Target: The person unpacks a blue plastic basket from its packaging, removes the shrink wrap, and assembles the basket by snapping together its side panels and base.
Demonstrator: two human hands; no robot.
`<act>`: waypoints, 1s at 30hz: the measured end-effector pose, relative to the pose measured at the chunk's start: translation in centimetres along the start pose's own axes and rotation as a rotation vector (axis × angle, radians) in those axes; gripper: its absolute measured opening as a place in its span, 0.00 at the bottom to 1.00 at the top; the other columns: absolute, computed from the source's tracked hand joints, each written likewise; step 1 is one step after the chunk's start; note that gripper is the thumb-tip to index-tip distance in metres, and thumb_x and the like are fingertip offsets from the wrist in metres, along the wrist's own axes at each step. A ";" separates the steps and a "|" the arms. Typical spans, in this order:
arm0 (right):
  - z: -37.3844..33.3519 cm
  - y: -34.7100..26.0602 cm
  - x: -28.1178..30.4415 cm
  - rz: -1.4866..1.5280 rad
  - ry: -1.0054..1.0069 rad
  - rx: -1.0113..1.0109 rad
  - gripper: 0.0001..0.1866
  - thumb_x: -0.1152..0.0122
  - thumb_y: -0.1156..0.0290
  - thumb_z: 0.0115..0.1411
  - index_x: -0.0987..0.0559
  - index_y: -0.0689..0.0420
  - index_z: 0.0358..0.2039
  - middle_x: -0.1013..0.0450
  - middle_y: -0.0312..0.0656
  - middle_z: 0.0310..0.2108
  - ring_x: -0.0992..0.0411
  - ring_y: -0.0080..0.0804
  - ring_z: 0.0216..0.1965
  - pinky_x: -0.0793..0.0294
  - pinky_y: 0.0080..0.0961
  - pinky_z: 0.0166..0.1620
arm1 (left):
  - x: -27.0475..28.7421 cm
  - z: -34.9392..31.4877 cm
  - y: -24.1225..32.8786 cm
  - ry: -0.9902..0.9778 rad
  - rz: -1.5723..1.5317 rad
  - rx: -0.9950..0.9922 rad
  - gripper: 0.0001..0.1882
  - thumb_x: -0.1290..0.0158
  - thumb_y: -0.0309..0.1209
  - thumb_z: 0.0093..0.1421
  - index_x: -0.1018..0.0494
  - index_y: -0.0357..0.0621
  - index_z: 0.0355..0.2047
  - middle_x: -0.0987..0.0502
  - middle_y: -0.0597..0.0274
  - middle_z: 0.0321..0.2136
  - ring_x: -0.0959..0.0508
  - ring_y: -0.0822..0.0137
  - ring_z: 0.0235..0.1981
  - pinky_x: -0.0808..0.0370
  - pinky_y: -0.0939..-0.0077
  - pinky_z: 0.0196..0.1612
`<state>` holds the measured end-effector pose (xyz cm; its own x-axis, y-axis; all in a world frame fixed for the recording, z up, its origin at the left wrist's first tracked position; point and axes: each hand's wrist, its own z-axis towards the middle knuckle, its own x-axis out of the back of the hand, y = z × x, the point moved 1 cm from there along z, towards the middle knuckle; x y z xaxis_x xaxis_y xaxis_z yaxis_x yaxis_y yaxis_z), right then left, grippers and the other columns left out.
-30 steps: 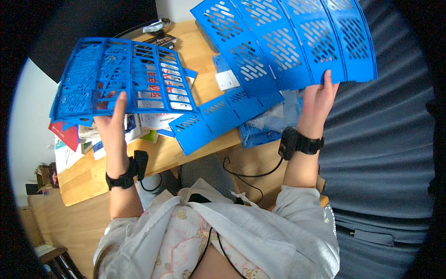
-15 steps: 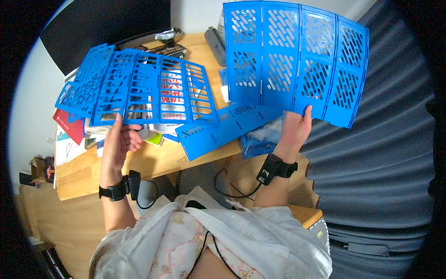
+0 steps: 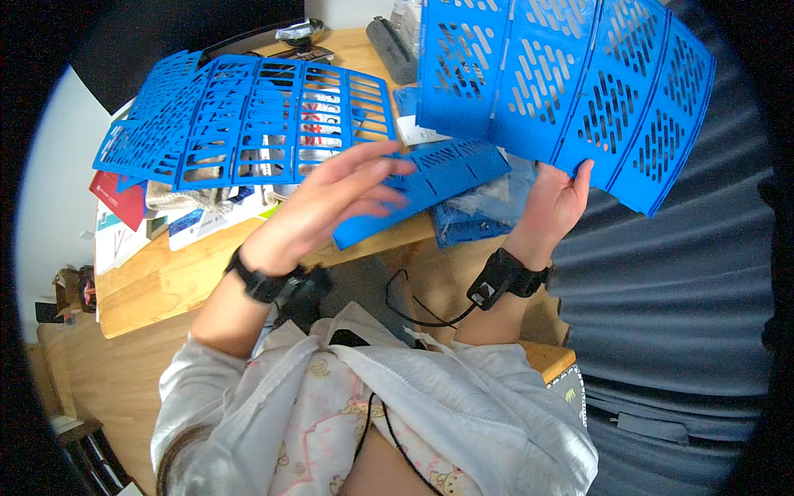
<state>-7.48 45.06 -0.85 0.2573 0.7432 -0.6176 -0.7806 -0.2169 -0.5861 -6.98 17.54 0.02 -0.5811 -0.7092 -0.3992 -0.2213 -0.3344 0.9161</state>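
Observation:
My right hand (image 3: 552, 202) grips the lower edge of a large blue perforated plastic panel (image 3: 538, 120), thumb in front and fingers behind it. The panel has slanted slots and fold lines, and stands raised at the upper right. Reaching over the table, my left hand (image 3: 335, 198) has its fingers apart, slightly blurred, and holds nothing. Left of it, a blue slotted panel (image 3: 240, 124) with long openings rests over a pile of papers. Between my hands lies a narrower blue panel (image 3: 430, 186) near the table edge.
A wooden table (image 3: 165, 293) carries papers and a red booklet (image 3: 120, 198). A dark monitor (image 3: 190, 33) stands behind, near a dark cylindrical case (image 3: 391, 50). Clear plastic wrapping (image 3: 484, 211) hangs over the table's edge. A grey curtain (image 3: 662, 314) falls at the right.
My left hand has let go of the slotted panel and moved right, toward the narrow panel. My right hand has carried its panel to the right and tilted it.

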 end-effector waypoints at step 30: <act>3.1 -2.6 5.2 -0.437 0.142 -0.042 0.23 0.46 0.63 0.59 0.37 0.56 0.53 0.34 0.43 0.52 0.36 0.31 0.52 0.39 0.37 0.54 | 5.4 2.9 -1.5 0.453 -0.324 -0.175 0.06 0.48 0.31 0.59 0.31 0.46 0.36 0.24 0.67 0.25 0.23 0.74 0.23 0.25 0.87 0.24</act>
<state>-5.93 51.43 -0.90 0.6348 0.6771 -0.3723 -0.5586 0.0693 -0.8265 -12.08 16.02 -3.42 -0.1042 -0.7352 -0.6698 -0.1768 -0.6491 0.7399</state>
